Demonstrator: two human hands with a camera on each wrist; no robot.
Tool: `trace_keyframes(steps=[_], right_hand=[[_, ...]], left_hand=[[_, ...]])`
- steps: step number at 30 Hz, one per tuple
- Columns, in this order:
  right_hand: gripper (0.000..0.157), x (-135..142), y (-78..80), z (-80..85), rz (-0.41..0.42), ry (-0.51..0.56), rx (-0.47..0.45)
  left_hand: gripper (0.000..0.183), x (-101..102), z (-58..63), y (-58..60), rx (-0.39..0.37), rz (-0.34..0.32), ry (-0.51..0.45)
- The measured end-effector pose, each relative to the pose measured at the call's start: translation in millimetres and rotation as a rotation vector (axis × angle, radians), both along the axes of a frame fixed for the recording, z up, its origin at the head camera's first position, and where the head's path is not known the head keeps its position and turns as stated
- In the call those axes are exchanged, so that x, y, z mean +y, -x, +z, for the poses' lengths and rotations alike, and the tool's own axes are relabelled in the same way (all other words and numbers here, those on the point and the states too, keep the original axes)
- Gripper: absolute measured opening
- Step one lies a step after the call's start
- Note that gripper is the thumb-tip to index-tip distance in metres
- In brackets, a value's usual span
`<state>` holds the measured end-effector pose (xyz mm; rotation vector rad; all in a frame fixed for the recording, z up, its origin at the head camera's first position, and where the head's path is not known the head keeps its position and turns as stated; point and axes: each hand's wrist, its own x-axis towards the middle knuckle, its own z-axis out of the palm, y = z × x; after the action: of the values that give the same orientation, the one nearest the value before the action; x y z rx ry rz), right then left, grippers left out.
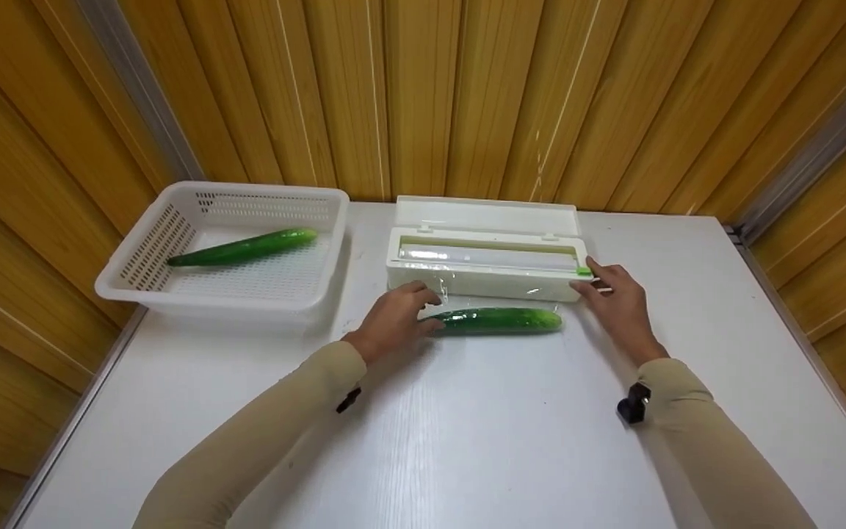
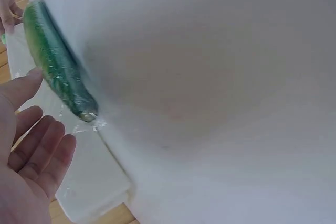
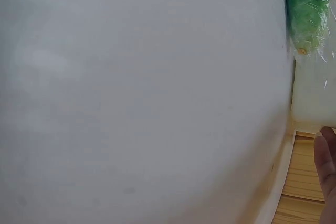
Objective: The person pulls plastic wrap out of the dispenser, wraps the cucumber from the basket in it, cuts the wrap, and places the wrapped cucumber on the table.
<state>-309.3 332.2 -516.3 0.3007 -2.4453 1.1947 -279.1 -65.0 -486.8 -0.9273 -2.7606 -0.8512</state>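
A cucumber [image 1: 500, 320] partly covered in clear cling film lies on the table in front of a white cling film dispenser [image 1: 485, 285]. Film stretches between the two. My left hand [image 1: 396, 316] is at the cucumber's left end; in the left wrist view its thumb [image 2: 27, 88] is by the cucumber [image 2: 58, 66] and the other fingers are loosely bent, holding nothing. My right hand [image 1: 617, 305] grips the dispenser's right end, thumb at the front corner and a finger near the green slider [image 1: 583, 271]. In the right wrist view only part of that hand [image 3: 326, 166] shows.
At the left stands a white perforated basket [image 1: 225, 300] with another cucumber [image 1: 243, 247] in it. The dispenser's lid [image 1: 485, 214] is raised at the back, close to the wood-panelled wall [image 1: 423, 95]. White table surface [image 1: 467, 441] extends toward me.
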Motion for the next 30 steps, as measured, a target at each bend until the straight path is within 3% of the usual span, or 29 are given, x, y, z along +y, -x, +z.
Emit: trace_keyframes(steps=[6,14,24,30], right_hand=[[0.055,1,-2.6,-1.5,-0.002,0.027,-0.016],[0.055,1,-1.7,-3.6,0.010,0.102,-0.037],[0.055,-10,-14.5,12.9,0.046,0.263,-0.102],[0.059,-5,-14.4,10.7,0.052,0.321,-0.143]], left_hand=[[0.033,23,19.8,11.1,0.059,-0.040,0.007],[0.029,53,40.5,31.6,-0.006,-0.014,-0.052],[0.025,86,51.2,51.1,-0.071,0.010,-0.121],[0.025,102,53.2,57.2,-0.141,0.039,-0.154]])
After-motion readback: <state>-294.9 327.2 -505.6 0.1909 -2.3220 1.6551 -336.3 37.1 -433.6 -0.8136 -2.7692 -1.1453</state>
